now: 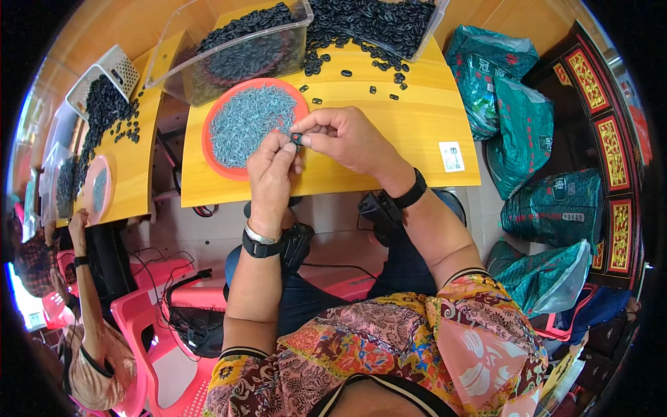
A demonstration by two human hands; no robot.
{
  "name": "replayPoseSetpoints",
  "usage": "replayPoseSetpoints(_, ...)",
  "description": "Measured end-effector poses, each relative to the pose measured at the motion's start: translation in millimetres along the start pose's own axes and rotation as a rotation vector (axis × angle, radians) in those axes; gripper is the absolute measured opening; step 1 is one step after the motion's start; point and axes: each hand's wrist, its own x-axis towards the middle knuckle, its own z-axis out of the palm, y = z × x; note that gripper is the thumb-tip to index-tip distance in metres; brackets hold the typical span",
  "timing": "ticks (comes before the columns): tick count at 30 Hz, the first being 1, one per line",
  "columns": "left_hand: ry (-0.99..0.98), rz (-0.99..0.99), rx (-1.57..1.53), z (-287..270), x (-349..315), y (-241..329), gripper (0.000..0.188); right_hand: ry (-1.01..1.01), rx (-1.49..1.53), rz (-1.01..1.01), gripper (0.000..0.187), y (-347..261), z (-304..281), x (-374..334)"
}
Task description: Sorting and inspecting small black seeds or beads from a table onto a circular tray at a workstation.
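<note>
A small black oval plastic piece (297, 138) with a reddish spot in its middle is held over the near right rim of a round orange tray (208, 149). My right hand (351, 141) pinches this piece between thumb and fingertips. From the left, my left hand (272, 167) closes its fingertips against the same piece; whether it also grips a screw is too small to tell. Silvery screws (250, 121) fill the tray in a loose heap. Several similar black pieces (317, 101) lie scattered on the yellow table (417, 139) beyond my hands.
A clear plastic bin (240, 73) of black pieces stands behind the tray, with a bigger heap (368, 24) at the back right. A printed label (451, 157) lies near the table's right edge. Green sacks (521, 132) stand on the right. Another person's hand (78, 226) is at the left table.
</note>
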Motion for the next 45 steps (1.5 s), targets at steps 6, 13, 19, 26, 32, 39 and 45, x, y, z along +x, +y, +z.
replayPoseSetpoints(6, 0.017, 0.007, 0.021, 0.7, 1.1, -4.2, 0.01, -0.023, 0.087, 0.023, 0.018, -5.7, 0.7, -0.9)
replayPoseSetpoints(13, -0.017, 0.063, -0.026, 0.7, 1.5, -6.7, 0.011, -0.014, 0.165, -0.011, 0.018, -1.1, 2.5, -0.4)
replayPoseSetpoints(19, -0.076, 0.036, 0.022, 1.5, -1.4, -0.3, 0.009, 0.025, 0.057, -0.016, 0.017, -2.2, -1.4, -0.7)
replayPoseSetpoints(26, -0.078, 0.022, 0.051, 3.2, -2.2, 3.6, 0.008, 0.008, 0.076, -0.031, 0.017, -5.0, -4.4, -0.4)
replayPoseSetpoints(32, -0.067, 0.024, 0.031, 1.7, -0.9, -0.8, 0.009, 0.004, 0.1, -0.018, 0.019, -2.2, -6.3, 1.0)
replayPoseSetpoints(39, -0.064, 0.01, 0.015, -1.4, 0.4, -4.5, 0.009, -0.055, 0.109, -0.011, 0.024, -2.0, -7.2, 0.1)
replayPoseSetpoints(45, -0.065, -0.005, -0.109, -0.9, 1.3, -7.0, 0.011, -0.069, -0.052, -0.089, 0.029, -0.5, -7.1, 0.7)
